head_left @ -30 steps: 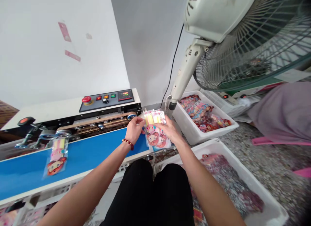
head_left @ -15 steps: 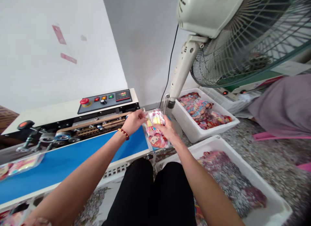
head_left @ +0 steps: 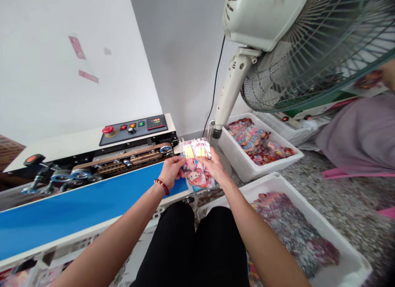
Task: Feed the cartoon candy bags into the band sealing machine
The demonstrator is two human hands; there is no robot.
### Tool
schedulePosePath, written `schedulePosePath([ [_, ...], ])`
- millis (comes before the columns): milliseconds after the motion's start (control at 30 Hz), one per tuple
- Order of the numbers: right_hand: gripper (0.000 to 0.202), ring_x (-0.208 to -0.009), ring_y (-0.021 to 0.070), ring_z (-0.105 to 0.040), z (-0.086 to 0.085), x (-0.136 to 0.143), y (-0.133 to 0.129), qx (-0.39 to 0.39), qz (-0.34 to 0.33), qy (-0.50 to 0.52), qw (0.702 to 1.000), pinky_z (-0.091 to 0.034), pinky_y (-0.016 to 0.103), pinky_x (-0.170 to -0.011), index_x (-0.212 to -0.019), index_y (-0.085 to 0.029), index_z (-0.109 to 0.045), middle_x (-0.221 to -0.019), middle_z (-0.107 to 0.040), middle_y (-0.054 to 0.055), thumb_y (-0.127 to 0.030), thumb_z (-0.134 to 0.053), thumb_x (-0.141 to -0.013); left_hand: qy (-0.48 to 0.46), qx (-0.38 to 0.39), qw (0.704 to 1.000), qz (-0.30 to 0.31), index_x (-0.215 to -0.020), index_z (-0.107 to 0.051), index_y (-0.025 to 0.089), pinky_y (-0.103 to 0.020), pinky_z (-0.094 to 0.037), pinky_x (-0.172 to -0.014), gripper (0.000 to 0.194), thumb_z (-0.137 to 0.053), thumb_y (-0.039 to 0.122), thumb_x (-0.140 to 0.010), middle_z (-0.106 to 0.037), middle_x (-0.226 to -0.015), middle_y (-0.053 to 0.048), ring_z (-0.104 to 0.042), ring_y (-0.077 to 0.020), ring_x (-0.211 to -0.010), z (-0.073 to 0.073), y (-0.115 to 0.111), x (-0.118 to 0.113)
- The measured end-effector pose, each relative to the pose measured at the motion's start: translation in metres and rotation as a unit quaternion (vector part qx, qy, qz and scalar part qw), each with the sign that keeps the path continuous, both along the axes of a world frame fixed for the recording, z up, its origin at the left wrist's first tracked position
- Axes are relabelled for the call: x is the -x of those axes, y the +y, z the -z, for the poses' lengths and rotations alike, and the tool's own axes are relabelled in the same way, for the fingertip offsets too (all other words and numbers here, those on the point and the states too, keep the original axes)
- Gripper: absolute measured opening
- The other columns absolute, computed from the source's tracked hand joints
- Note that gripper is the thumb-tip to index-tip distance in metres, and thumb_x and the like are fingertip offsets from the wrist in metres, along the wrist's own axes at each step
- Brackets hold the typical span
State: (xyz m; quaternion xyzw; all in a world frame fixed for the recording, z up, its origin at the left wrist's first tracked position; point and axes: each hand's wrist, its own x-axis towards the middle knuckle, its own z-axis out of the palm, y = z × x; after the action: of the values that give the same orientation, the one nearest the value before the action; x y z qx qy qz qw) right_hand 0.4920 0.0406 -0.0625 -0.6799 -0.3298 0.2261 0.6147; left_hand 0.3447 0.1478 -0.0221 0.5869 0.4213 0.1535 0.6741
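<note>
A clear plastic packet (head_left: 197, 178) printed with a red-haired cartoon figure lies at the right end of the blue conveyor belt (head_left: 101, 213). Yellow pieces show through its upper half. My left hand (head_left: 171, 171), with a beaded bracelet on the wrist, pinches the packet's left edge between thumb and fingers. From the other side my right hand (head_left: 213, 164) grips the right edge, its thumb lying over the front. Behind the belt stands a band sealer (head_left: 132, 130) with a red stop button, lit switches and a digital display.
A white bin (head_left: 262, 167) of colourful packets stands behind on the right. Nearer my legs, another white bin (head_left: 339, 233) holds more packets. A large fan (head_left: 296, 56) overhangs the right side. At the far right sits a person in a mauve garment (head_left: 354, 134).
My left hand has moved down from the packet's top corner to its left edge. The sealed-looking packet on the belt's left end has gone out of view. My right hand stays put.
</note>
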Motion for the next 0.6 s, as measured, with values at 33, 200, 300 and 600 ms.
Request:
schedulePosePath([
  [33,0.04,-0.091,0.0219,-0.067,0.001,0.0,0.0,-0.002,0.005,-0.002,1.0,-0.052,0.032,-0.081,-0.105,-0.023,-0.062,-0.102,-0.073,0.003,-0.046,-0.074,-0.075,0.014,-0.002,1.0,-0.008,-0.076,-0.06,0.017,-0.019,-0.017,-0.037,0.029,-0.074,0.042,-0.075,-0.048,-0.042,0.006,-0.041,-0.0075,-0.033,0.0,0.004,-0.001],
  [200,0.039,-0.086,0.0211,-0.065,0.001,0.0,0.002,-0.001,0.026,0.016,1.0,-0.051,0.031,-0.078,-0.1,-0.024,-0.061,-0.096,-0.072,0.002,-0.049,-0.074,-0.072,0.094,-0.042,0.994,-0.018,-0.06,-0.057,0.017,-0.021,-0.016,-0.038,0.026,-0.071,0.035,-0.074,-0.043,-0.035,0.004,-0.034,-0.0072,-0.031,0.001,0.024,0.0],
  [300,0.041,-0.083,0.0207,-0.064,0.0,0.0,0.003,0.011,0.026,0.018,0.999,-0.05,0.031,-0.076,-0.099,-0.024,-0.06,-0.093,-0.071,0.001,-0.05,-0.074,-0.071,0.125,-0.067,0.99,-0.026,-0.057,-0.057,0.018,-0.022,-0.017,-0.038,0.028,-0.071,0.036,-0.072,-0.042,-0.033,0.003,-0.032,-0.0077,-0.031,0.004,0.031,0.007],
  [600,0.042,-0.08,0.0206,-0.065,-0.003,0.002,0.005,0.02,0.032,0.04,0.998,-0.052,0.031,-0.072,-0.098,-0.024,-0.061,-0.09,-0.071,0.0,-0.047,-0.076,-0.066,0.236,-0.218,0.947,-0.02,-0.074,-0.065,0.018,-0.026,-0.035,-0.045,0.025,-0.063,0.043,-0.077,-0.057,-0.049,-0.002,-0.051,-0.0167,-0.043,0.002,0.056,0.087],
])
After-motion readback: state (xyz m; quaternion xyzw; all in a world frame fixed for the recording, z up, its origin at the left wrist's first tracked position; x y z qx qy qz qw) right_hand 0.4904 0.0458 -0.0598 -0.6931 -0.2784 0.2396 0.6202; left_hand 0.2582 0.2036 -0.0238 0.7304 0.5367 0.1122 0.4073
